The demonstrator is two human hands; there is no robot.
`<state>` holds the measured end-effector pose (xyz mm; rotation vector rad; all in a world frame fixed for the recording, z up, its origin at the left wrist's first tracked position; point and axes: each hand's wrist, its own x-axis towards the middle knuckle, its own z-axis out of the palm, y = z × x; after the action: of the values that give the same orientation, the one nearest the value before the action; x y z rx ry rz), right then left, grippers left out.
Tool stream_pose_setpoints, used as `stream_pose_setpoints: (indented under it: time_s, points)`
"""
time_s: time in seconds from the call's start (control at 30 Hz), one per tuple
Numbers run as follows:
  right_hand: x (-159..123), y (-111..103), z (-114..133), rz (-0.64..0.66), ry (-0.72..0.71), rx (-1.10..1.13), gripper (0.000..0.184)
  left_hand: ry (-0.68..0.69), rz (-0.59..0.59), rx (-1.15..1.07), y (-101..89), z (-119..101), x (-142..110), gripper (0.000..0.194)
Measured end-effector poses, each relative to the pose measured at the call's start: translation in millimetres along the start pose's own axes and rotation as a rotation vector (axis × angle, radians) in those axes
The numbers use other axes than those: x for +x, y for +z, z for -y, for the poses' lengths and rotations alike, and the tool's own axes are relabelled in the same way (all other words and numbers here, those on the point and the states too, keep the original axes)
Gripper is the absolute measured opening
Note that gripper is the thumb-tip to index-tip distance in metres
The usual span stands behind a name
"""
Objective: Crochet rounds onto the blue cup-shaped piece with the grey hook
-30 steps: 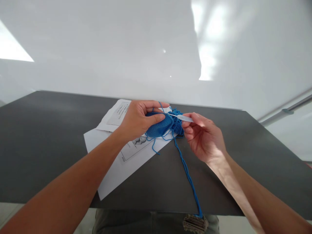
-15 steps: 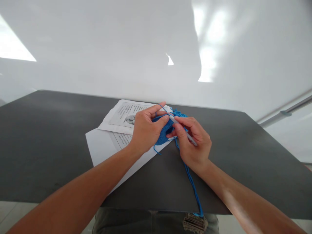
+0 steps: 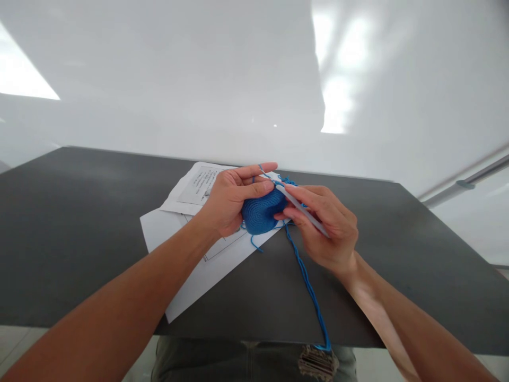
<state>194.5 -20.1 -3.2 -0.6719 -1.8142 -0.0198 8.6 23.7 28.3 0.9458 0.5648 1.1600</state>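
While your left hand (image 3: 228, 200) is pinching a rounded, blue, crocheted yarn piece (image 3: 260, 215) between thumb and fingers, your right hand (image 3: 334, 223) is gripping a slender, pale grey hook (image 3: 304, 209) in its fingers, the tip meeting the piece's far edge beside your left thumb. You are holding the piece above white printed paper sheets (image 3: 175, 286), which are lying on the flat, dark grey tabletop (image 3: 79, 223). A thin blue yarn strand (image 3: 265, 174) is crossing your left index finger, and a long, doubled blue yarn length (image 3: 305, 278) is running to the tabletop's near edge.
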Motion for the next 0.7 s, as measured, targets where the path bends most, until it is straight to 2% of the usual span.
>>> stream_pose_setpoints:
  time_s: [0.17, 0.27, 0.7]
  points:
    - [6, -13, 2, 0.017, 0.177, 0.159, 0.033, -0.072, 0.014, 0.096, -5.8, -5, 2, 0.038]
    - [10, -21, 2, 0.051, 0.232, 0.211, 0.032, -0.136, 0.019, 0.16, -9.2, -9, 4, 0.038]
    - [19, -44, -3, 0.149, 0.193, 0.238, 0.032, -0.192, 0.084, 0.278, -15.3, -13, 5, 0.026]
